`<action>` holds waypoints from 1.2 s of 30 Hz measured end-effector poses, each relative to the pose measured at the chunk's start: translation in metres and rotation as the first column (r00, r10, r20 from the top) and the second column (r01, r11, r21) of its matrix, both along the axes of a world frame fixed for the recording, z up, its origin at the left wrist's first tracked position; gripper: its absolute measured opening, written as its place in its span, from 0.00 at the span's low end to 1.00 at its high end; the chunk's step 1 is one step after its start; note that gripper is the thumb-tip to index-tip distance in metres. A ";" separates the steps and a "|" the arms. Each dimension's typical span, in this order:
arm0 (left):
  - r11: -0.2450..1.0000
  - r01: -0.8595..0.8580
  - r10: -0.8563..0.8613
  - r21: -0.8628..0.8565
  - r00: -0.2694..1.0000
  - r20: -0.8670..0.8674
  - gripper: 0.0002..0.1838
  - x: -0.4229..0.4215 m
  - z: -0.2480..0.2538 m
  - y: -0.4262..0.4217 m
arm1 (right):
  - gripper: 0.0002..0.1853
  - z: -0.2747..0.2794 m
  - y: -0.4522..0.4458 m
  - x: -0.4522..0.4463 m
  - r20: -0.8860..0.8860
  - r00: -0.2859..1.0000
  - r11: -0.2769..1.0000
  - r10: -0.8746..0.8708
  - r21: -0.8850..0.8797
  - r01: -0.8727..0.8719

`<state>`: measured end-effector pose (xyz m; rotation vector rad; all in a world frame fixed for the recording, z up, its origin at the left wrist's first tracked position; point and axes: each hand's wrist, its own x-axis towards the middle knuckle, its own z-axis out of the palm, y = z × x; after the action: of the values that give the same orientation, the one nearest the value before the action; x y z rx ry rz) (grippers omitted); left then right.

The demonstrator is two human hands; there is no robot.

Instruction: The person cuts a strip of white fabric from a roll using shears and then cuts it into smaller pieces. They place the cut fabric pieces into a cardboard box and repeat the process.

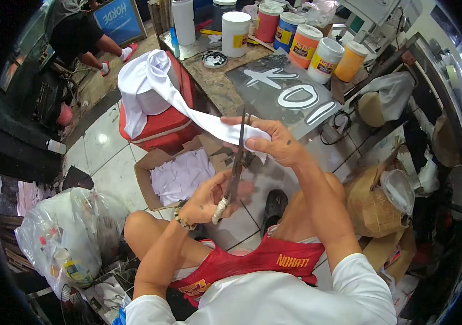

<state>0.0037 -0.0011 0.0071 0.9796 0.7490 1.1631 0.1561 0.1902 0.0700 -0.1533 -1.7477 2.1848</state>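
Observation:
My left hand (208, 196) is closed round the handles of a pair of long dark scissors (236, 172), one handle wrapped in pale cord. Their blades point away from me and cross the end of a strip of white fabric (209, 123). That end is pinched between the thumb and fingers of my right hand (277, 142). From there the strip runs back to a bundled white roll on a red cooler box (158, 130). Below the blades, a cardboard box (143, 169) holds many cut white fabric pieces (182, 176).
Paint tubs (326, 59) in several colours line the table's back, behind a grey stencil sheet (274, 92) with white lettering. At left sits a clear plastic bag (74, 227) of bottles; at right, a cardboard carton (374, 206). Another person (82, 38) stands at far left.

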 end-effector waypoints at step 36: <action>0.979 -0.108 0.119 -0.174 0.991 0.055 0.41 -0.009 -0.020 0.005 | 0.19 -0.018 0.007 -0.005 0.177 0.983 0.970 -0.055 0.243 0.010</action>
<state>-0.0055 0.0035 -0.0126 0.7609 0.8467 1.2026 0.1509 0.1973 0.0523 -0.3285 -2.0786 1.9674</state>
